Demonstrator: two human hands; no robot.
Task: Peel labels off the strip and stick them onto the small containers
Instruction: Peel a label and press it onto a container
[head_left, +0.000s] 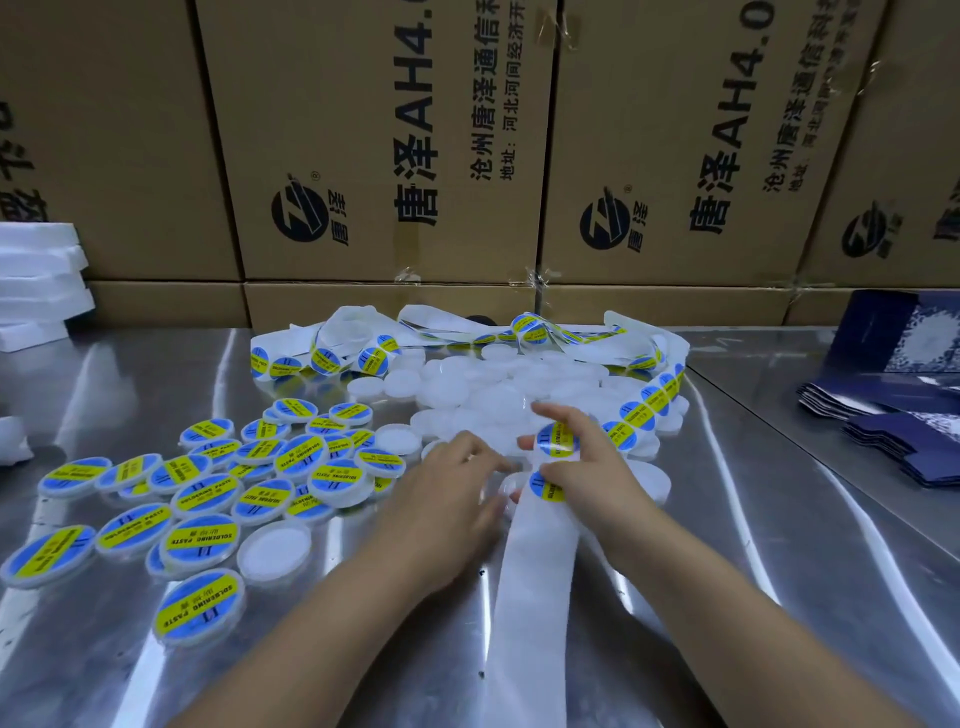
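Head view shows our two hands meeting in the middle of the frame over a shiny metal table (727, 519). Our right hand (587, 462) pinches the strip (530, 571) between thumb and fingers, just where a blue and yellow label (558, 440) sits, with a second label (548, 486) directly below it. Our left hand (457, 483) lies just beside it with its fingers bent down onto what looks like a plain container (505, 488); we cannot tell whether they grip it or only rest on it. The bare part of the strip runs down toward the bottom of the frame, and the part bearing labels curls off to the upper right. A heap of unlabelled containers (483, 389) lies just above the hands, and the labelled containers (208, 493) are spread at lower left. We judge the strip thin, limp and slippery, so it wants holding taut close to the label. The label itself is light and floppy, best lifted by its edge so that it does not fold onto itself or take fingermarks on the glue. The containers look light, smooth plastic and likely to skid on the metal, so one should be steadied by its rim while the label is pressed on. Cardboard boxes (389, 156) stand across the top, and dark blue cartons (893, 431) lie at the right.
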